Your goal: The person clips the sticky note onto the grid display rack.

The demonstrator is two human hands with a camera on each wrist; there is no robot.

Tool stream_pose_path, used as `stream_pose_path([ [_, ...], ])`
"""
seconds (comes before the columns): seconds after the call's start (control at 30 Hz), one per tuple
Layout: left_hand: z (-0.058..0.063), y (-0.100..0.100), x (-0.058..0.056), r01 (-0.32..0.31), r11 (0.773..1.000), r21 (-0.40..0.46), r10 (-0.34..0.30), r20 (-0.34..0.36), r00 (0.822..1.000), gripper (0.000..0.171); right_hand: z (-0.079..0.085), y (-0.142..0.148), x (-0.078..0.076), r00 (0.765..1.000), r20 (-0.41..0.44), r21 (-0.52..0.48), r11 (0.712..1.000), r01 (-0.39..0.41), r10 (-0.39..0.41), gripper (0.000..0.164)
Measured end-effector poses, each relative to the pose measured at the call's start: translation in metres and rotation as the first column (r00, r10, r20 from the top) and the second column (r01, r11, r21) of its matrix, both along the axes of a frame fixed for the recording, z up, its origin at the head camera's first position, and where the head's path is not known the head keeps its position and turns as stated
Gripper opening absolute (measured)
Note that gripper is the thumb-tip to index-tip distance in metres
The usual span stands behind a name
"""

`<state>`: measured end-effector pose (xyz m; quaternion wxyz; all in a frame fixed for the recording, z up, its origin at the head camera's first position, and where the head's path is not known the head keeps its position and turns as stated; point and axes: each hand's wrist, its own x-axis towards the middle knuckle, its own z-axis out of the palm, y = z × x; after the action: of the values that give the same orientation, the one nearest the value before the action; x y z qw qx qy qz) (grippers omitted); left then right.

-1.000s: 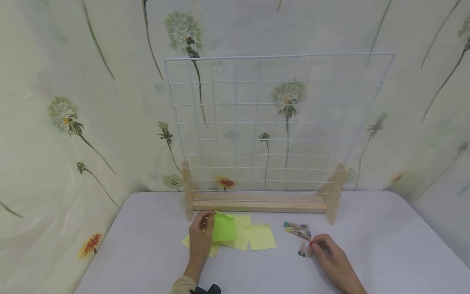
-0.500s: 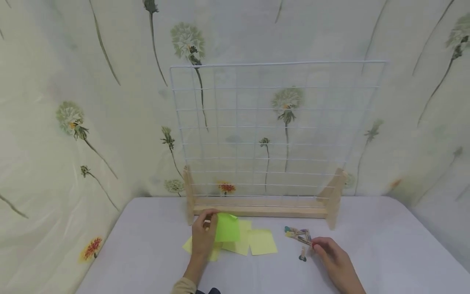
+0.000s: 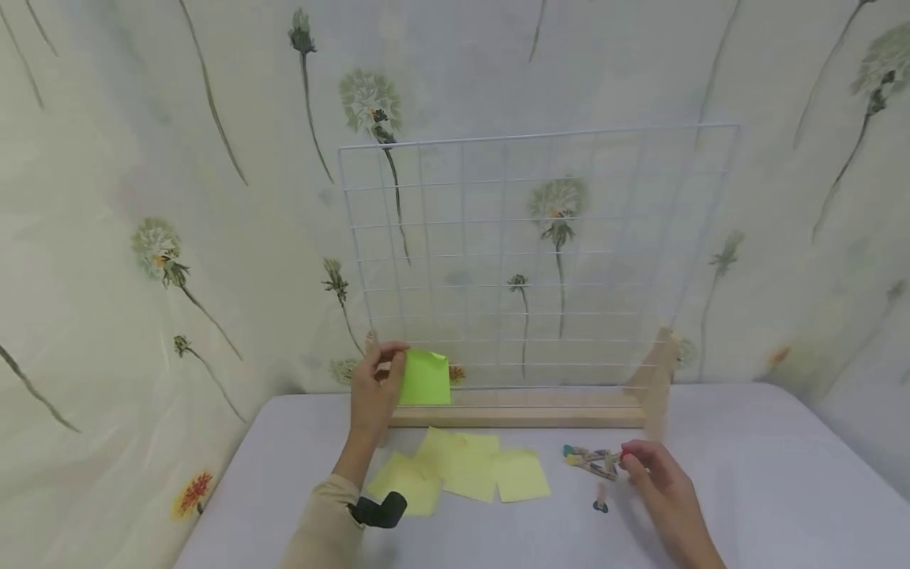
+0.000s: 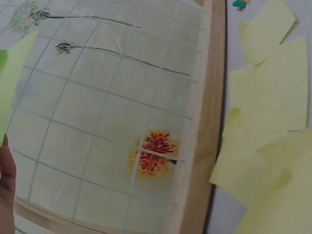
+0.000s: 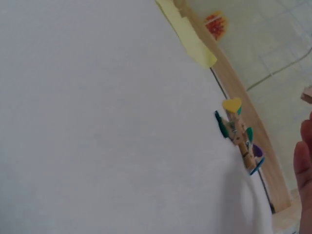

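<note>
One green note [image 3: 425, 381], lower centre, stands upright, pinched by the left hand [image 3: 371, 387]; the right hand [image 3: 663, 472], lower right, pinches a red clip [image 3: 623, 455], long axis unclear.

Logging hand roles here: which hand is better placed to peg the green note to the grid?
Probably the right hand: it pinches a red-tipped peg, while the left hand is occupied holding the green note in front of the grid.

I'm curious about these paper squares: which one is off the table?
The green square, pinched by the left hand. Both colour and place set it apart: the yellow squares lie on the table.
</note>
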<state>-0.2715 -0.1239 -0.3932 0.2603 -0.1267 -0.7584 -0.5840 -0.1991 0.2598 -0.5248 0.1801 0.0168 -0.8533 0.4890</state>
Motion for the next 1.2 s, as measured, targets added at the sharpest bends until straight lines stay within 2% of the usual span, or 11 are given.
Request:
stream_pose_path([
  [0.17,0.027,-0.008,-0.012,-0.034,0.999,-0.017,0.032,-0.107,0.994,0.017,0.022,-0.009,-0.016,0.979,-0.176,0.047,0.994,-0.096,0.103,0.02],
  [0.27,0.029,-0.01,-0.026,-0.051,0.999,-0.016,0.048,-0.147,0.988,0.016,0.037,-0.016,-0.022,0.962,-0.231,0.095,0.988,-0.123,0.142,0.02],
  [0.4,0.026,-0.01,-0.042,-0.079,0.997,-0.016,0.075,-0.153,0.985,0.017,0.055,-0.024,-0.029,0.957,-0.244,0.149,0.981,-0.124,0.158,0.019],
  [0.6,0.031,-0.006,-0.048,-0.093,0.995,-0.025,0.088,-0.169,0.982,0.018,0.075,-0.033,-0.036,0.95,-0.242,0.219,0.965,-0.143,0.195,0.015],
  [0.8,0.041,-0.003,-0.051,-0.09,0.996,-0.025,0.084,-0.184,0.979,0.018,0.09,-0.036,-0.039,0.938,-0.259,0.237,0.957,-0.168,0.229,0.018],
  [0.9,0.047,-0.002,-0.052,-0.083,0.997,-0.012,0.079,-0.192,0.978,0.017,0.103,-0.041,-0.034,0.932,-0.266,0.251,0.951,-0.179,0.246,0.019],
  [1.0,0.058,0.001,-0.042,-0.076,0.997,-0.002,0.074,-0.184,0.98,0.017,0.12,-0.048,-0.028,0.926,-0.265,0.265,0.944,-0.197,0.268,0.018],
  [1.07,0.065,0.002,-0.034,-0.069,0.998,0.002,0.068,-0.185,0.98,0.017,0.123,-0.048,-0.029,0.923,-0.262,0.279,0.938,-0.208,0.282,0.017],
  [1.13,0.073,0.003,-0.026,-0.067,0.998,-0.002,0.065,-0.186,0.98,0.017,0.124,-0.046,-0.035,0.918,-0.267,0.29,0.933,-0.215,0.294,0.017],
  [1.2,0.077,0.002,-0.025,-0.071,0.997,-0.001,0.069,-0.206,0.976,0.017,0.122,-0.044,-0.044,0.908,-0.279,0.301,0.926,-0.227,0.313,0.018],
])
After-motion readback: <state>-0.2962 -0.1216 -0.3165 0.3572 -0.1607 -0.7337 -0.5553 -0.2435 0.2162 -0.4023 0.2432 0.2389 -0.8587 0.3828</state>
